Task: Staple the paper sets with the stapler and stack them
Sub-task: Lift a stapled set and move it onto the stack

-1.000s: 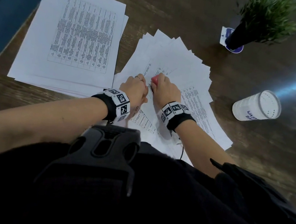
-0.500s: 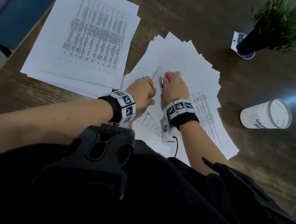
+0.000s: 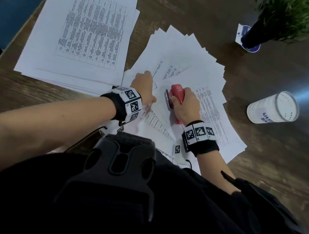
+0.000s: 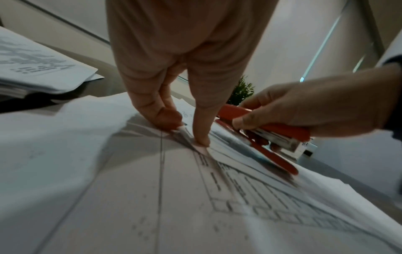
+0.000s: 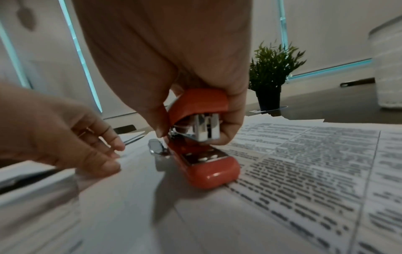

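Observation:
A red stapler (image 3: 176, 96) stands on the fanned-out paper sets (image 3: 189, 54) in the middle of the table. My right hand (image 3: 186, 107) grips the stapler's top arm from above, thumb on one side and fingers on the other (image 5: 206, 165). Its mouth is parted and its base lies on the sheet (image 4: 280, 132). Just left of it, my left hand (image 3: 143, 87) presses straight fingertips (image 4: 201, 141) down on a corner of the top sheets. A neat stack of printed sheets (image 3: 86, 32) lies at the left of the table.
A white cup (image 3: 273, 108) lies on its side at the right. A potted green plant (image 3: 280, 21) stands at the back right on the dark wooden table (image 3: 264, 153). A blue chair (image 3: 10, 5) is beyond the table's left edge.
The two hands were tight together at the paper corner. My right hand has drawn the stapler a little to the right, leaving a gap, while the left hand stays pressed on the sheets.

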Demonstrator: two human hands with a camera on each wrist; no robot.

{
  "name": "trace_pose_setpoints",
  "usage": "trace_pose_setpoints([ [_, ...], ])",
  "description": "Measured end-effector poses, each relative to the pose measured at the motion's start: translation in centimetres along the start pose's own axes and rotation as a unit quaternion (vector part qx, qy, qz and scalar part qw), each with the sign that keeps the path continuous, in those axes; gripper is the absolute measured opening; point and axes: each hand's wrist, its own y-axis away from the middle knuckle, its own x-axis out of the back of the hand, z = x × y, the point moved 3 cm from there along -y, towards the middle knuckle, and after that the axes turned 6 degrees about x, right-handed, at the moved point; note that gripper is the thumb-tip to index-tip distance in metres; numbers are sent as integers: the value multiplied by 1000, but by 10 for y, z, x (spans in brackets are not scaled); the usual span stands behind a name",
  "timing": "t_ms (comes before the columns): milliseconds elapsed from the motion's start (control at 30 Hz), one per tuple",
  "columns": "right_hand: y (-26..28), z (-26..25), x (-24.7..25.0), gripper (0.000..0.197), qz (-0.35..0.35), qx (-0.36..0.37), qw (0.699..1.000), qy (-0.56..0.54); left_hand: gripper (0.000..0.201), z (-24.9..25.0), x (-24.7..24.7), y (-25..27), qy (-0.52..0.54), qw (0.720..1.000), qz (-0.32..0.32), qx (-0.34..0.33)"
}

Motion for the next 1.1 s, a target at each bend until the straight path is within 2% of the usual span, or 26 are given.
trace_pose_setpoints([
  [167,5,-7,-10,36,-11,33,997,74,28,-1,5,-5,12,1000,0,22],
  [300,6,-13,-13,34,11,69,991,112,29,3,0,-5,-5,999,2,42],
  [567,-5,-15,-15,38,-19,100,980,173,11,11,-6,-6,-69,997,-6,23],
  [633,-4,-16,-18,40,-23,100,973,207,25,9,-4,-8,-78,997,-22,20],
  [833,-7,-15,-14,41,-49,107,963,244,41,0,1,-13,-60,997,-21,45],
  [967,-8,-13,-10,38,-36,113,965,233,45,1,2,-15,-57,997,-5,48],
  [1100,-4,-19,-19,38,-23,85,967,240,45,-2,-2,-17,-49,997,-8,64],
])
